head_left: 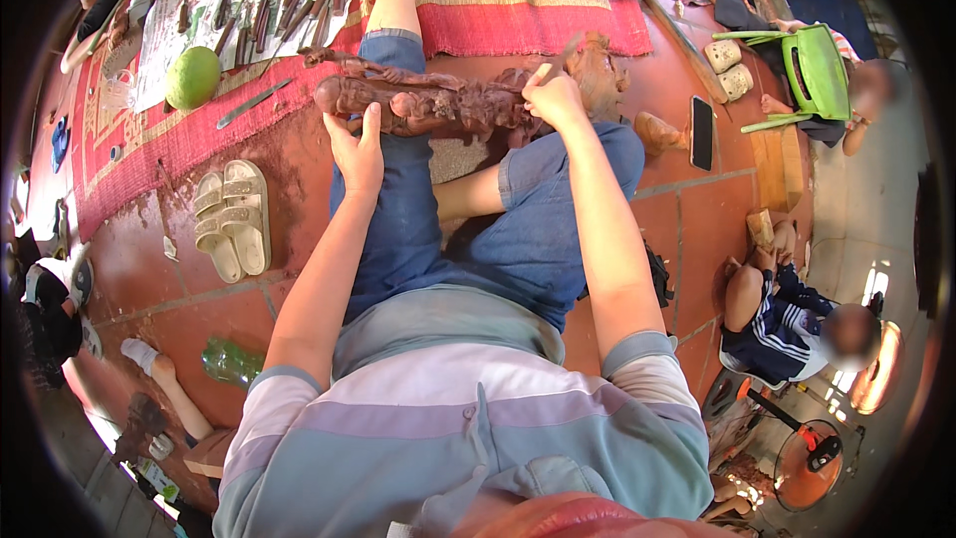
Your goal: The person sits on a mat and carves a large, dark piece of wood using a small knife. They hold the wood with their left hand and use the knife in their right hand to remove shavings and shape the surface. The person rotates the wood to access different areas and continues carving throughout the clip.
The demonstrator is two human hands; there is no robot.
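A long reddish-brown wood carving point(448, 105), cut with knobbly figures, lies crosswise over my legs. My left hand point(358, 154) grips its rounded left end from below, with the thumb up along the near side. Toward the other end, my right hand point(555, 100) is closed in a pinch against the carving. A small pale piece shows at its fingertips, too small to name. Just beyond that hand stands a lighter brown, rough wooden piece point(597, 75), partly hidden behind my knee.
Carving tools point(289, 0) lie on printed sheets at the far left, near a green round fruit point(193, 78) and a long flat blade point(253, 104). Sandals point(234, 219) sit at left. A phone point(702, 133), clogs point(730, 70) and a green chair point(815, 70) are right. Other people sit around.
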